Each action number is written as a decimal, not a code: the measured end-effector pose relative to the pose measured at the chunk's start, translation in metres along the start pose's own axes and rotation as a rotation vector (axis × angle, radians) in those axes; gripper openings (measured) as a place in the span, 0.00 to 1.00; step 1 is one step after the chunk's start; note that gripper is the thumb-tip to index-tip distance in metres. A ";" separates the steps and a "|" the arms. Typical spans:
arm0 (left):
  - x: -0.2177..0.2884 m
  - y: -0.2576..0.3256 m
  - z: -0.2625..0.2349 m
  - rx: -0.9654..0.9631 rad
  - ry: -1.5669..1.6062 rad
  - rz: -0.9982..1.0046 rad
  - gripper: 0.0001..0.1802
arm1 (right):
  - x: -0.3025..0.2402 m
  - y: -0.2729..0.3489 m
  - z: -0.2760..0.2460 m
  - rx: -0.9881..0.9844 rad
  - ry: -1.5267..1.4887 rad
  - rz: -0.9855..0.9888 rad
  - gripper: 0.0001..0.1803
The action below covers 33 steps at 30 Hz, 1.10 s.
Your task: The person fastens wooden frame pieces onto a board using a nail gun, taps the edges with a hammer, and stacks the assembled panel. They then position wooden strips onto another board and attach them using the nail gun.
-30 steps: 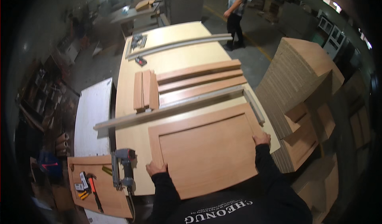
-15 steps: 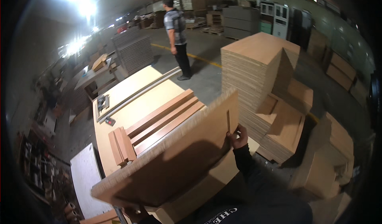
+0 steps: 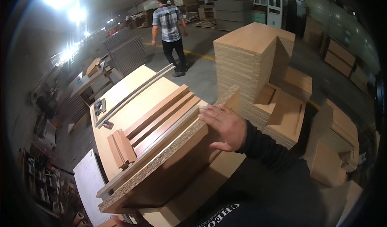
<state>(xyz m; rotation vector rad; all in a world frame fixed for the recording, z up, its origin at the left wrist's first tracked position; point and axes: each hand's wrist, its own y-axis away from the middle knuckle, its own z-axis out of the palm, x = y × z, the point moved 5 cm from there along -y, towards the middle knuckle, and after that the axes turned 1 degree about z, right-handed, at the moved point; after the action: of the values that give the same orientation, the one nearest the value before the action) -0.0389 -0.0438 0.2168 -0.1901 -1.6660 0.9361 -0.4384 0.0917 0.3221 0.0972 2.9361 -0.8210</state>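
Observation:
A thick chipboard panel with a smooth brown face stands tilted on its long edge at the near side of the workbench. Over its upper edge, toward the right end, lies my right hand, flat with fingers outstretched. My left hand is low by the panel's near left corner; most of its fingers are hidden, so its grip cannot be made out. Just behind the panel runs a long straight rail, close along its upper edge. Several reddish-brown wooden strips lie beyond, with shorter ones across their left end.
A small black-and-red device, a metal tool and another long rail lie on the bench. High stacks of cut panels stand right. More boards lie at far right. A person in a plaid shirt is beyond the bench.
The panel has come down against the rail. My right hand has moved from its right end onto its upper edge and flattened. The person has turned away and stepped left.

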 end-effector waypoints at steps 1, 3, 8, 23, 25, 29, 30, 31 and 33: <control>0.044 -0.004 -0.004 0.056 -0.554 0.567 0.35 | -0.008 -0.004 -0.001 -0.011 -0.023 -0.041 0.43; 0.075 -0.020 0.027 -0.355 -0.080 0.289 0.40 | -0.021 -0.008 -0.009 -0.005 -0.005 -0.086 0.42; 0.148 0.006 0.136 -0.852 -0.492 0.746 0.32 | -0.086 -0.023 0.007 0.035 -0.131 -0.291 0.34; 0.049 -0.078 -0.009 -0.484 -0.406 0.732 0.24 | 0.107 0.042 -0.032 0.222 0.149 0.262 0.31; 0.032 -0.074 -0.012 -0.403 -0.236 0.501 0.22 | 0.171 0.073 -0.003 0.430 -0.542 0.461 0.38; -0.016 -0.048 -0.024 -0.326 -0.206 0.268 0.20 | 0.166 0.078 0.041 0.499 -1.498 0.565 0.54; -0.026 -0.048 -0.028 -0.246 -0.129 0.008 0.20 | 0.166 0.079 0.047 0.534 -1.522 0.505 0.51; -0.038 -0.044 -0.034 -0.160 -0.056 -0.253 0.20 | 0.167 0.082 0.054 0.535 -1.528 0.513 0.51; -0.037 -0.041 -0.032 -0.220 -0.041 -0.261 0.21 | 0.172 0.085 0.072 0.554 -1.454 0.586 0.50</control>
<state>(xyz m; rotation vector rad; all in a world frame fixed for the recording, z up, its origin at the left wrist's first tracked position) 0.0159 -0.0771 0.2163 -0.0984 -1.7813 0.5651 -0.5966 0.1335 0.1992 0.2421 1.2049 -0.9447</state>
